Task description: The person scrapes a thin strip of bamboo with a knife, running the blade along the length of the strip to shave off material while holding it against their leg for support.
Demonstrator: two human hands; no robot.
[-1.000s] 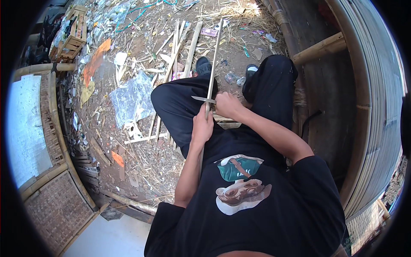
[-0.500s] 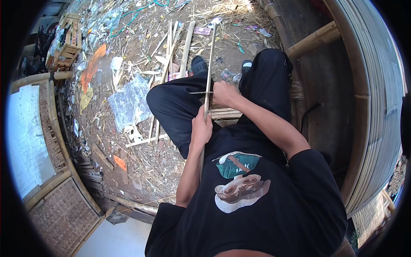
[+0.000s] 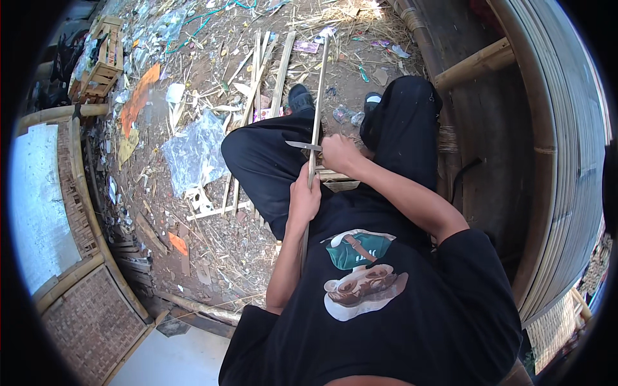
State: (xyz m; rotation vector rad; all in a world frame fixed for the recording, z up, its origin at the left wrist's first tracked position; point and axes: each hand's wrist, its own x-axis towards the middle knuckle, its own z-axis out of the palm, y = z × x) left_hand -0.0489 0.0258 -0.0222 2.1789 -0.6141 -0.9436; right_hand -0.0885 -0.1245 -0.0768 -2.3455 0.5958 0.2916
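Note:
A long, thin bamboo strip (image 3: 320,90) runs lengthwise between my knees, its far end out past my feet. My left hand (image 3: 304,198) is closed round its nearer part, close to my lap. Just beyond, my right hand (image 3: 341,154) grips a knife (image 3: 302,145) by its handle, which the fingers hide. The blade lies crosswise over the strip and points left, its tip over my left thigh. Below my hands, pale wooden slats (image 3: 338,180) show between my thighs.
Several split bamboo pieces (image 3: 281,74) lie on the littered ground ahead. A clear plastic sheet (image 3: 195,153) is left of my knee. At far left stands a wooden crate (image 3: 103,61); along the right, a bamboo-framed structure (image 3: 544,148). Woven panels (image 3: 93,321) stand at lower left.
My right hand and the knife have come slightly nearer to me along the strip. The blade's flat side now shows more. My left hand keeps its hold in almost the same place.

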